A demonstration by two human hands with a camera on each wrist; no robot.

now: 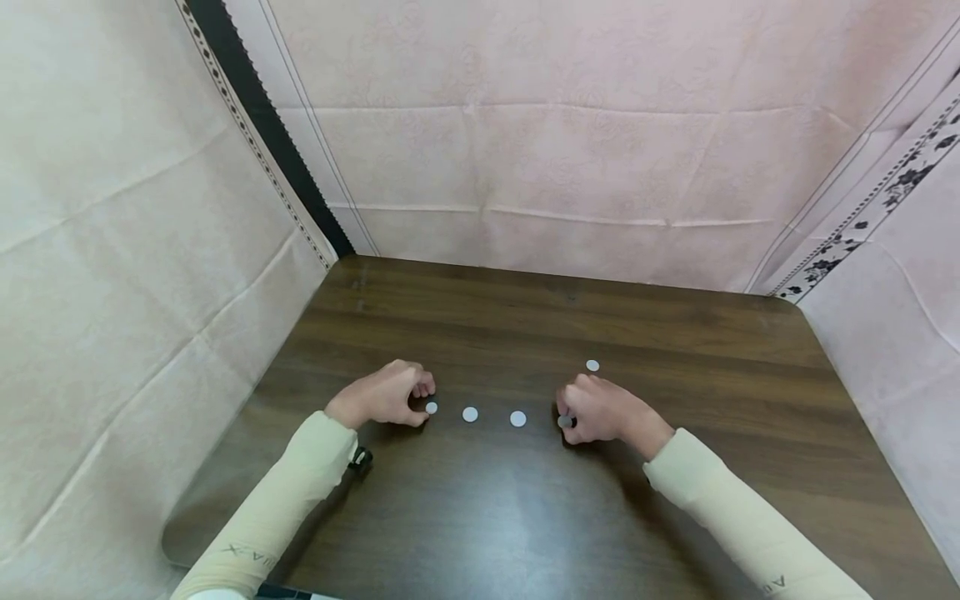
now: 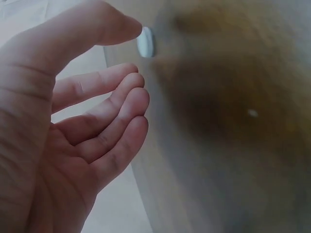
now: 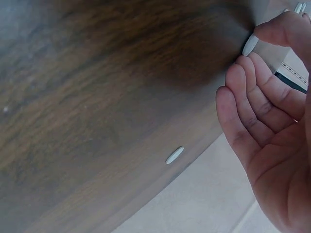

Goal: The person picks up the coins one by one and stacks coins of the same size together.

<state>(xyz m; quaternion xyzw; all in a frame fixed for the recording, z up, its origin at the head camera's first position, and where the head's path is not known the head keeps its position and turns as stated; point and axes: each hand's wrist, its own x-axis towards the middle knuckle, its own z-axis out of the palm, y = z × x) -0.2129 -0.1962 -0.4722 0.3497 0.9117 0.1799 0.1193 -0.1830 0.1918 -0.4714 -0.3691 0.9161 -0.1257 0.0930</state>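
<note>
Several small white discs with rounded edges stand out on a brown wood-grain table point(image 1: 480, 500). My left hand point(image 1: 386, 396) is at the left end of the row, with its thumb tip at a disc point(image 2: 145, 42). Its fingers are bent and apart from that disc. At the row's right end, my right hand point(image 1: 600, 408) pinches a disc point(image 3: 250, 45) between thumb and forefinger, close over the tabletop. Between the hands lie two flat discs, the left one point(image 1: 470, 414) and the right one point(image 1: 518, 419). One more disc point(image 1: 592, 365) lies just beyond the right hand.
Pale cloth point(image 1: 570, 158) hangs behind the table and on both sides. A black strip point(image 1: 270, 133) runs down the back left corner, and a floral border point(image 1: 862, 225) the right one. A dark object point(image 1: 288, 592) shows at the bottom edge by the left sleeve.
</note>
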